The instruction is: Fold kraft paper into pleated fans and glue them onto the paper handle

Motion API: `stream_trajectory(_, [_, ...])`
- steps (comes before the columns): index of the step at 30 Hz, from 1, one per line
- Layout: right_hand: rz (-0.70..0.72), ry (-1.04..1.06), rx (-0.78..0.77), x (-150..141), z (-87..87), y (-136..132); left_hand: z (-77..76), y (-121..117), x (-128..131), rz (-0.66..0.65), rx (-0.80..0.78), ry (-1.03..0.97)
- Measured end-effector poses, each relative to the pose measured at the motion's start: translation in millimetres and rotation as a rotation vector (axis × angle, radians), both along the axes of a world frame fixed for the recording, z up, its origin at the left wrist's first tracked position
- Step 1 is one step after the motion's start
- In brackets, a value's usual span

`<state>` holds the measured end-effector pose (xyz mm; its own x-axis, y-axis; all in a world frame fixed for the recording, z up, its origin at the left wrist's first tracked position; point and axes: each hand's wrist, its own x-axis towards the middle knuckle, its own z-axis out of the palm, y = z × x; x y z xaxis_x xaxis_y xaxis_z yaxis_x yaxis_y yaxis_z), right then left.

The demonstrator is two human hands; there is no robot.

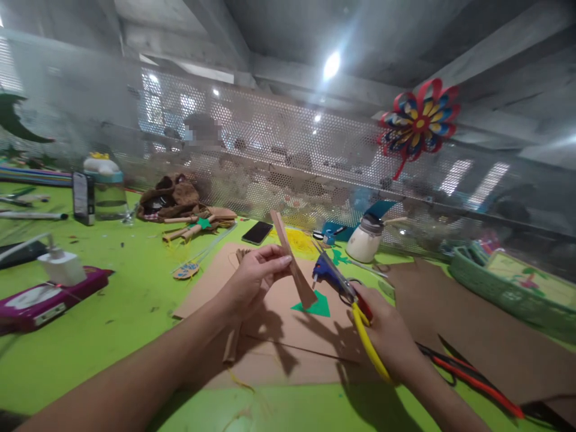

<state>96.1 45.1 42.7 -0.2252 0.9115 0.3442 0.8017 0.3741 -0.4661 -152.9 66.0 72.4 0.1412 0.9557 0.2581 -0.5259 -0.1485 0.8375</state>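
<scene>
My left hand pinches a folded strip of brown paper, which slants above the work area. In my right hand is a pair of scissors with a yellow handle; the blades point up and away, to the right of the strip and apart from it. Behind the blades shows a blue glue gun, partly hidden by them. Under the strip's lower end lies a green paper piece on a sheet of brown paper. A rolled brown paper piece lies partly behind my left hand.
Farther back are a phone, yellow shredded strands and a white jar. Red-handled scissors and a green basket are at right. A purple power strip sits left. A perforated panel borders the table.
</scene>
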Motion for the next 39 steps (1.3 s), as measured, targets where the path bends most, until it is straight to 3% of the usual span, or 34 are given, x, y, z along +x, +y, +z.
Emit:
stream_trajectory(6, [0.214,0.189,-0.050,-10.8,-7.9,12.1,3.8,7.1,-12.4,0.104,-0.039,-0.060])
stream_trajectory(12, [0.171,0.184,0.053,-30.0,-17.9,9.3,2.5,6.4,-12.8,0.150,-0.038,-0.030])
stream_trajectory(19, [0.184,0.006,-0.003,-23.1,-15.1,-0.8,1.5,6.9,-8.7,0.154,-0.048,0.020])
stream_trajectory(30, [0.146,-0.110,0.198,-24.3,-10.1,-11.8,3.4,3.8,-5.7,0.138,-0.009,0.029])
stream_trajectory(39, [0.144,-0.112,0.229,-22.2,-16.4,-11.5,1.8,4.3,-6.3,0.135,-0.014,0.033])
